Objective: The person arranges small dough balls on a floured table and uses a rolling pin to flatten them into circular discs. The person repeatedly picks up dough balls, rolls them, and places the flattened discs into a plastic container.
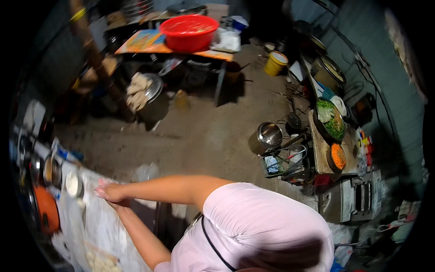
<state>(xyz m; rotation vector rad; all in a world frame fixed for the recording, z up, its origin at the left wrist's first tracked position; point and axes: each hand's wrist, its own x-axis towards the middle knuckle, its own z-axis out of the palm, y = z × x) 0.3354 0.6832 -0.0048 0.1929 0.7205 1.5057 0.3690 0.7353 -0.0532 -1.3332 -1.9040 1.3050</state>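
Observation:
My right hand (114, 191) and my left hand (119, 203) come together over the near edge of a floured work table (102, 217). The right one lies over the left, which is mostly hidden. White, flour-like residue coats the right fingers. Whether anything sits between the palms cannot be seen. Just beyond them stands a bowl of white powder (72, 183), with a small pale lump (81, 203) beside it. Several pale dough pieces (100, 263) lie at the lower end of the table.
An orange container (47, 209) stands past the table. A red basin (189, 32) rests on another table across the floor. A steel pot (266, 137) stands on the floor. To the right, a wooden table (321, 153) holds pans of chopped greens (331, 119) and orange shreds (337, 156).

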